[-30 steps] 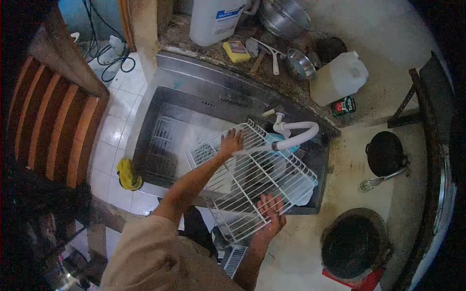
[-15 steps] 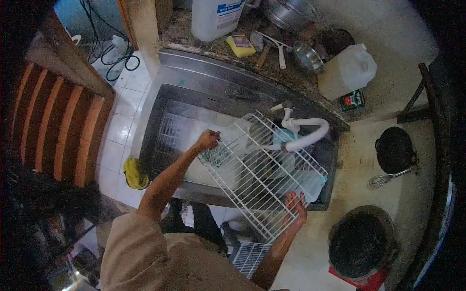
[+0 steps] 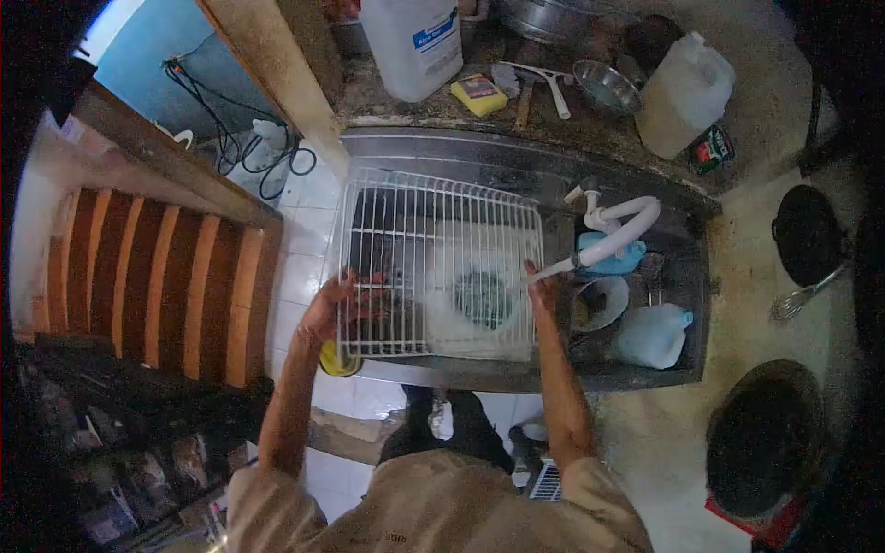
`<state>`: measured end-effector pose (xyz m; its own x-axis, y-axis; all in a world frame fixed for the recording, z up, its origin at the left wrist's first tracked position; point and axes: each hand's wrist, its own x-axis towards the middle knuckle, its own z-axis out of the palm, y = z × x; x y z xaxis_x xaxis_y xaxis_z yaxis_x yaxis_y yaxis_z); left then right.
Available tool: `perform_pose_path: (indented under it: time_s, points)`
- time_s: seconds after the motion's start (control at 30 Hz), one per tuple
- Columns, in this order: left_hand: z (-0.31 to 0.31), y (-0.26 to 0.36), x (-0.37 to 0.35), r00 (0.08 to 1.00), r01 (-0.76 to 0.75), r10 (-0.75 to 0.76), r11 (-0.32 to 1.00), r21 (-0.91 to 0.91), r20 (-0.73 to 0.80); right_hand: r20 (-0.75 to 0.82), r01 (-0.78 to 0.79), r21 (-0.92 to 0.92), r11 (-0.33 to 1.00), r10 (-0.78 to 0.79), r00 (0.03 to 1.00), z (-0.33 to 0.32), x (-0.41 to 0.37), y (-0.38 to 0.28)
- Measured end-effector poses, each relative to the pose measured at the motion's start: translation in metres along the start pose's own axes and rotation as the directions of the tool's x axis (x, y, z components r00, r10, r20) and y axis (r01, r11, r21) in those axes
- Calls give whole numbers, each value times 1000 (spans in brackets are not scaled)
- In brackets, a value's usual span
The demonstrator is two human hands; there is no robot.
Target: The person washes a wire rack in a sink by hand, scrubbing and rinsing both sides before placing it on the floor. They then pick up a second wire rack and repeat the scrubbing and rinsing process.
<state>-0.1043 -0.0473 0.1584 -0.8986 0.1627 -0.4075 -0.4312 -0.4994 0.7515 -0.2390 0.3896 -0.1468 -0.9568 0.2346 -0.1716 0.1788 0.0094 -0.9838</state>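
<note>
Over the left half of the sink (image 3: 516, 164), a white wire rack (image 3: 433, 244) lies nearly flat and squared to the basin, its far edge up against the back wall and its near edge just short of the front rim. It is held from 2 sides. The left hand (image 3: 324, 311) is at the rack's left edge near the front corner, fingers curled in around the outer wires. The right hand (image 3: 544, 288) is on the opposite edge, somewhat farther back, fingers closed on the frame. So the rack sits directly between the 2 hands, its width running from one palm to the other, and neither hand is clearly nearer – both are already on it.

Through the wires something round and dark shows low in the basin, too blurred to name. Just right of the rack a white faucet hose (image 3: 619, 229) arches over the right half of the sink, where a bowl (image 3: 601, 302) and a pale jug (image 3: 653, 336) lie. A yellow cloth (image 3: 337, 365) hangs at the sink's front-left corner, just below the left hand.

On the counter behind stand a large white bottle (image 3: 412, 41), a yellow sponge (image 3: 477, 95), a metal bowl (image 3: 604, 88) and a white jerrycan (image 3: 684, 92). Off to the right – well apart – sit a black pot (image 3: 805, 235) and a whisk (image 3: 809, 295).
</note>
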Motion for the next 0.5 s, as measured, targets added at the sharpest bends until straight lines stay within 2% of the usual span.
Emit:
perform_pose_path:
  time_s: [0.03,0.07,0.13,0.17,0.27,0.33,0.37,0.4,0.5]
  points:
    - [28,5,-11,997,-38,37,999,-12,-66,-59,116,-121,986,-123,991,14,30,40]
    - [53,6,-21,991,-107,98,989,-106,-87,-83,296,-429,854,-363,928,30,54,64]
    - [87,10,-29,979,-160,153,986,-48,-132,47,152,-569,808,-152,987,70,27,-58]
    - [101,9,-33,972,-182,177,983,-24,-152,135,143,-584,799,-78,988,82,9,-105]
    - [142,6,-44,954,-178,170,984,-10,-247,393,105,-454,885,93,915,89,-48,-210]
    - [175,11,-53,931,-226,210,974,-23,-299,575,-115,-219,969,223,787,68,-67,-248]
    - [186,8,-56,918,-252,230,967,-28,-323,668,-237,-107,966,247,703,57,-70,-257]
    - [187,-2,-54,925,-265,243,963,-38,-290,770,-207,49,977,95,631,34,-46,-231]
    - [229,-18,-55,846,-353,292,934,-58,-446,554,-162,232,959,7,833,15,-38,-220]
